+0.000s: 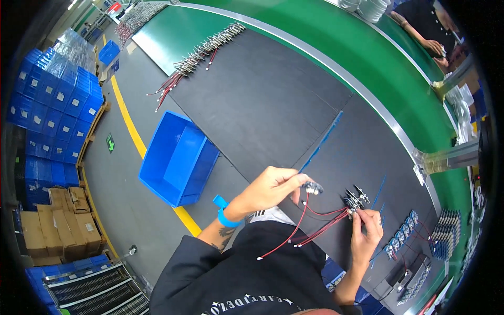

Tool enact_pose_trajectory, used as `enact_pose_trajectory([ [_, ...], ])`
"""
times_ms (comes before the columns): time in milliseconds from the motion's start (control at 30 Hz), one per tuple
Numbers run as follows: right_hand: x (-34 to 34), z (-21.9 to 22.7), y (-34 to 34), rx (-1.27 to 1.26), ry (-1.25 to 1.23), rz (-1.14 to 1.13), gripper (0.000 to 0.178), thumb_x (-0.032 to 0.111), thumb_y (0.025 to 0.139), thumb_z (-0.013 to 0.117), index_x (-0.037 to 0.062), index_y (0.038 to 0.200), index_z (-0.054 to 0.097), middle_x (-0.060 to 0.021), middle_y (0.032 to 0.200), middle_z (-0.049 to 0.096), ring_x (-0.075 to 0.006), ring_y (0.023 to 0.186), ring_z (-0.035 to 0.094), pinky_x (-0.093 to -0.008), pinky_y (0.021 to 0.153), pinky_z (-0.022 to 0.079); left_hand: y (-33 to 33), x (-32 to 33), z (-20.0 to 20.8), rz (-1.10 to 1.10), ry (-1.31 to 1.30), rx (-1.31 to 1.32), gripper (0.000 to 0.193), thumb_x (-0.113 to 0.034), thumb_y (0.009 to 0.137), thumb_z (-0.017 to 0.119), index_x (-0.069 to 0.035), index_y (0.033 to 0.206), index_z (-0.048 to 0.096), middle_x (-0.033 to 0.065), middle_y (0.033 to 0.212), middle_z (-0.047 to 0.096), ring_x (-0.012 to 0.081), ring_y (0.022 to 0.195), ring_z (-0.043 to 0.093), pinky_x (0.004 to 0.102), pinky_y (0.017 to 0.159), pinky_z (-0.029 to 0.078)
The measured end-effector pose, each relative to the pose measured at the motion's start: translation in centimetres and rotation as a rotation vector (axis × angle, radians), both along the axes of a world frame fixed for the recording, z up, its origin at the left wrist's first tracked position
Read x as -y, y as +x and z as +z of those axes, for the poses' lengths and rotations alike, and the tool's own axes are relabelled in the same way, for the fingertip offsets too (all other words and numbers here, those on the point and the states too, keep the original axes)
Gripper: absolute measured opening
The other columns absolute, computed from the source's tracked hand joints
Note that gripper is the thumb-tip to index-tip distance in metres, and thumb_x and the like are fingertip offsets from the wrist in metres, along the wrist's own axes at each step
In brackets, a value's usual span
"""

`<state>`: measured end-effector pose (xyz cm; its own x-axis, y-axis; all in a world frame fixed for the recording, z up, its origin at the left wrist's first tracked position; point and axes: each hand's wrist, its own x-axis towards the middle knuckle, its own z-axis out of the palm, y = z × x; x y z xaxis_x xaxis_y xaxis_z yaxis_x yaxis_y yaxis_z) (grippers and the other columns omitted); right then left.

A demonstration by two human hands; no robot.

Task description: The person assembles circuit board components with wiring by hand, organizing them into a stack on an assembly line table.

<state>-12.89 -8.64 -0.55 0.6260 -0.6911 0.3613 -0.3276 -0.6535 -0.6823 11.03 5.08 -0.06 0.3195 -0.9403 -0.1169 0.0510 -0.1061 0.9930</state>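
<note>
Over black surface (pixel 273 105): left hand (pixel 270 186) pinched small wired part (pixel 314 187), right hand (pixel 367 226) gripped connector cluster (pixel 354 201) just beside.

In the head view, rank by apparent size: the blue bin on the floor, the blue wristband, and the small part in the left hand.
1. Blue bin, by far the largest.
2. Blue wristband.
3. Small part in the left hand; it looks close to the wristband, so these two are unsure.

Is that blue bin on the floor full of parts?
No, the blue bin beside the black work mat shows only its bare blue inside, with nothing lying in it.
</note>
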Motion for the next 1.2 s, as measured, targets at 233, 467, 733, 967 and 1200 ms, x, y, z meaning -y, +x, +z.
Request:
enact_pose_trajectory([
  [233, 0.0, 0.4, -0.3, -0.031, -0.053, -0.045, 0.013, -0.007, 0.075, 0.068, -0.0033, 0.086, 0.064, -0.0113, 0.079, 0.06, -0.0198, 0.067, 0.057, -0.0272, 0.058, 0.045, 0.3, -0.1, 1.6, 0.015, 0.05, -0.251, 0.033, -0.018, 0.099, 0.042, 0.003, 0.122, 0.053, 0.0105, 0.09, 0.067, 0.0088, 0.052, 0.059, 0.0197, 0.044, 0.042],
  [467, -0.1, 0.9, 1.0, 0.054, 0.103, -0.041, 0.013, -0.005, 0.074, 0.07, -0.0025, 0.086, 0.067, -0.0095, 0.078, 0.062, -0.0175, 0.067, 0.059, -0.0264, 0.058, 0.045, -1.1, -1.5, 2.2, -0.065, 0.101, -0.433, 0.031, -0.013, 0.098, 0.043, 0.009, 0.118, 0.05, 0.0212, 0.09, 0.067, 0.0217, 0.068, 0.069, 0.0264, 0.057, 0.055],
  [733, -0.6, 0.5, 0.3, 0.003, 0.005, -0.075, 0.016, -0.005, 0.07, 0.071, -0.0016, 0.085, 0.066, -0.0094, 0.078, 0.061, -0.0221, 0.071, 0.06, -0.0302, 0.061, 0.046, -3.2, 0.2, 1.5, -0.14, 0.091, -0.342, 0.026, -0.008, 0.095, 0.048, 0.01, 0.111, 0.058, 0.0197, 0.091, 0.068, 0.0218, 0.072, 0.068, 0.0276, 0.062, 0.055],
  [967, -0.9, 0.7, 0.1, -0.067, -0.08, -0.03, 0.017, -0.001, 0.072, 0.071, 0.0011, 0.088, 0.066, -0.0087, 0.082, 0.061, -0.0201, 0.07, 0.059, -0.0295, 0.06, 0.045, -4.6, 0.0, 0.8, -0.115, 0.142, -0.359, 0.025, -0.007, 0.095, 0.049, 0.009, 0.111, 0.059, 0.0193, 0.092, 0.068, 0.0202, 0.074, 0.068, 0.0263, 0.063, 0.055],
  [1200, -2.1, 4.2, -2.1, -0.002, 0.548, 0.256, 0.014, -0.003, 0.078, 0.067, -0.0046, 0.092, 0.067, -0.0097, 0.081, 0.061, -0.0155, 0.07, 0.057, -0.0247, 0.061, 0.043, -9.5, 0.1, -0.5, -0.271, -0.072, -0.265, 0.025, -0.019, 0.094, 0.054, 0.005, 0.093, 0.062, 0.0138, 0.076, 0.068, 0.0185, 0.064, 0.068, 0.0289, 0.056, 0.051],
])
